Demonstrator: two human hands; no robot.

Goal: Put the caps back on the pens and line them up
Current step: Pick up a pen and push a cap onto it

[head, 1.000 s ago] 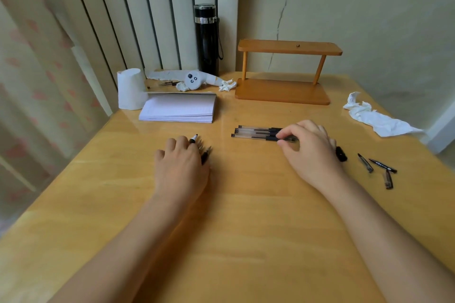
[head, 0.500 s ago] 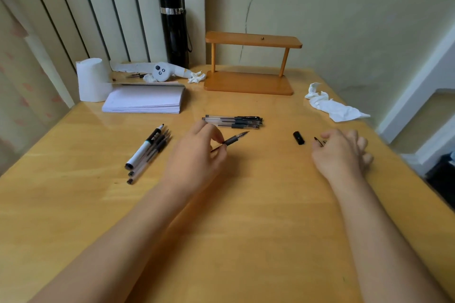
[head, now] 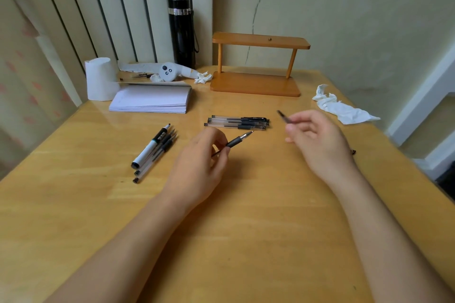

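From the head camera, the only view there is, the person's left hand [head: 202, 157] is pinched shut on an uncapped pen [head: 236, 141], thumb and fingers closed round its dark grip, lifted just off the wooden table [head: 246, 229]. The pen's long axis runs on a diagonal, from the hand up and away to the right, with the bare tip leading and pointing roughly toward the right hand [head: 317, 138]. That hand is closed on a small dark cap [head: 283, 115], held between thumb and fingertips above the table; the cap is motion-blurred, so I cannot tell which end is the open one. It lies up and to the right of the pen tip, near but clearly apart, and slants up-left, so the two axes do not line up. To my eye the capping turns on that gap: the right hand is nearer to close it, and the cap likely needs turning until its mouth faces the tip along the pen's diagonal. Behind the hands, three capped pens [head: 237, 122] lie side by side, running left to right. Off to the left, a loose bunch of uncapped pens [head: 154, 152] waits, tips pointing away.
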